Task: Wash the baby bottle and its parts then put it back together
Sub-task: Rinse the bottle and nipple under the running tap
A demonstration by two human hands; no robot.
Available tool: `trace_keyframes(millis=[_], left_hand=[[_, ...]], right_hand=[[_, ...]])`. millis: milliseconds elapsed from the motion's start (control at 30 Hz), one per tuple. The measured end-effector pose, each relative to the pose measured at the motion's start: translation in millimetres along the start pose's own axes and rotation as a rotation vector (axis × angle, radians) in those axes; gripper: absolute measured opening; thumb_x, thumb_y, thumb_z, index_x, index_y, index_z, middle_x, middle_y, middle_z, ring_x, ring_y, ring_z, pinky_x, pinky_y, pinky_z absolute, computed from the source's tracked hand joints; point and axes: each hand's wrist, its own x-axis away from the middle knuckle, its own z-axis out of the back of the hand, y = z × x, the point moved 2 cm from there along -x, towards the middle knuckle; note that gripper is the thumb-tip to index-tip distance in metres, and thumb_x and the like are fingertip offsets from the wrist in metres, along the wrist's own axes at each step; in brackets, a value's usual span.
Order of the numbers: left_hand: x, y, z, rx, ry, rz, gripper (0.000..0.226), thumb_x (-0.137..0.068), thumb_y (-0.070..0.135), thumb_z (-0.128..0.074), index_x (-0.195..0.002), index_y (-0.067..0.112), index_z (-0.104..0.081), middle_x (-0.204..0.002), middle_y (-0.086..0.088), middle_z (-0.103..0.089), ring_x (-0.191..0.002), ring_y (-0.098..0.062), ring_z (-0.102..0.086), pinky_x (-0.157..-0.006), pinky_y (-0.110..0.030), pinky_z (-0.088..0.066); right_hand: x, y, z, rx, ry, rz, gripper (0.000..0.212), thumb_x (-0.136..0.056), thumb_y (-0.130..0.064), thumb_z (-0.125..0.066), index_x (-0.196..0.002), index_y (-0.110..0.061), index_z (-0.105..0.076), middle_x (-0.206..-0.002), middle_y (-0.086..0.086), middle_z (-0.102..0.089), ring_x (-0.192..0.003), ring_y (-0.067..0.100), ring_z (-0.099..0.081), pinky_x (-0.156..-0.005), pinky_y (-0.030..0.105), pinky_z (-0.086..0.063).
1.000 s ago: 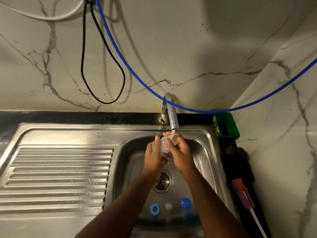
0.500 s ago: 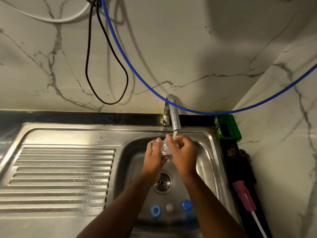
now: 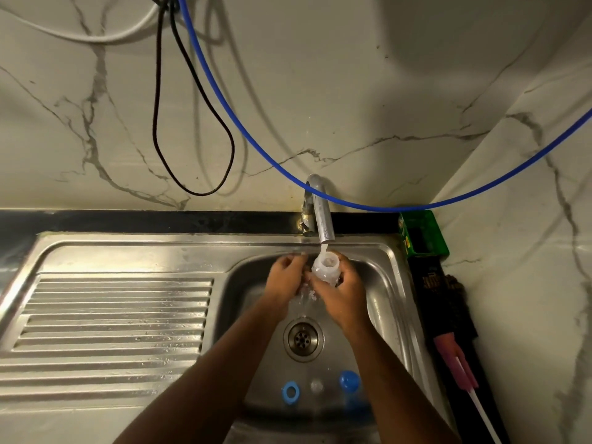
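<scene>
The clear baby bottle is held over the sink basin, directly beneath the tap, with its open mouth turned upward so that the stream of water falls into it. We see the right hand wrapped around the bottle's body, its fingers curled about the far side, while the left hand is just beside it, its fingers bent at the bottle's left edge; whether they grip the bottle or only touch it we cannot tell. Water splashes between the two palms, above the drain. On the near floor of the basin lie three separate parts in a row: a blue ring, a small clear piece and a blue cap, well apart from the bottle. To the left extends the ribbed draining board. On the dark worktop at the right we note a green box in the corner, a dark object we cannot identify, and a bottle brush with a pink handle, its white stem cut off by the lower edge. A blue hose sags across the marbled wall behind the tap, beside a black cable loop. The bottle's lower part is hidden by the hands.
</scene>
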Motion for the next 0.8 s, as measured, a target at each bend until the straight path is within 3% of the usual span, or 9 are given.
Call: trace_keyframes(millis=[100,233,367,433,533,633,700,800], left_hand=[[-6,21,-3,0.055,0.084,-0.12,0.025,-0.107,0.034,-0.056,-0.13,0.025,-0.06,-0.117,-0.004,-0.071,-0.102,-0.021,-0.071,-0.076,-0.03,-0.058],[-6,41,-16,0.072,-0.097,-0.139,0.038,-0.108,0.033,-0.051,-0.143,0.046,-0.043,-0.124,-0.005,-0.069,-0.109,-0.024,-0.071,-0.1,-0.046,-0.058],[-13,34,-22,0.077,-0.12,-0.167,0.042,-0.11,0.033,-0.047,-0.152,0.037,-0.045,-0.131,-0.008,-0.067,-0.114,-0.024,-0.07,-0.104,-0.044,-0.057],[-16,29,-22,0.022,-0.121,-0.188,0.045,-0.11,0.034,-0.046,-0.155,0.032,-0.046,-0.132,-0.01,-0.068,-0.111,-0.023,-0.072,-0.098,-0.039,-0.06],[-14,33,-19,-0.003,-0.129,-0.176,0.046,-0.11,0.037,-0.045,-0.156,0.033,-0.044,-0.131,-0.004,-0.067,-0.11,-0.021,-0.071,-0.098,-0.036,-0.057],[-11,35,-9,-0.16,-0.14,-0.226,0.05,-0.11,0.035,-0.046,-0.159,0.034,-0.039,-0.137,0.003,-0.054,-0.118,-0.014,-0.055,-0.101,-0.03,-0.044],[-10,28,2,-0.287,-0.095,-0.262,0.048,-0.11,0.028,-0.05,-0.157,0.03,-0.043,-0.141,0.0,-0.057,-0.112,-0.008,-0.059,-0.091,-0.021,-0.047],[-1,-1,28,-0.484,0.032,-0.329,0.046,-0.106,0.018,-0.058,-0.151,0.024,-0.051,-0.141,-0.003,-0.062,-0.124,-0.015,-0.062,-0.092,-0.019,-0.046]], right_hand=[[0,1,0,-0.024,0.047,0.01,0.061,-0.079,-0.027,-0.089,-0.127,-0.043,-0.054,-0.115,-0.019,-0.067,-0.103,-0.001,-0.066,-0.075,0.017,-0.055],[3,2,-7,-0.018,-0.007,0.003,0.06,-0.077,-0.03,-0.09,-0.126,-0.037,-0.056,-0.116,-0.016,-0.068,-0.105,0.001,-0.066,-0.085,0.025,-0.055],[3,6,-6,-0.021,0.002,-0.002,0.056,-0.081,-0.03,-0.087,-0.121,-0.05,-0.054,-0.113,-0.023,-0.065,-0.101,-0.005,-0.062,-0.079,0.018,-0.051],[5,11,-3,-0.01,-0.001,-0.009,0.052,-0.08,-0.032,-0.087,-0.116,-0.053,-0.056,-0.11,-0.025,-0.067,-0.098,-0.007,-0.064,-0.076,0.015,-0.051],[12,19,8,0.028,0.05,-0.005,0.053,-0.08,-0.034,-0.088,-0.124,-0.046,-0.06,-0.109,-0.025,-0.069,-0.099,-0.009,-0.066,-0.072,0.01,-0.052],[18,26,11,0.077,0.123,0.035,0.053,-0.081,-0.032,-0.087,-0.123,-0.037,-0.056,-0.1,-0.023,-0.068,-0.093,-0.012,-0.067,-0.068,0.008,-0.052],[24,34,11,0.15,0.055,0.04,0.05,-0.079,-0.033,-0.089,-0.116,-0.042,-0.056,-0.1,-0.02,-0.071,-0.091,-0.011,-0.067,-0.069,0.011,-0.053],[33,51,14,0.156,0.081,0.012,0.047,-0.079,-0.036,-0.089,-0.114,-0.045,-0.057,-0.103,-0.018,-0.073,-0.094,-0.006,-0.069,-0.071,0.015,-0.056]])
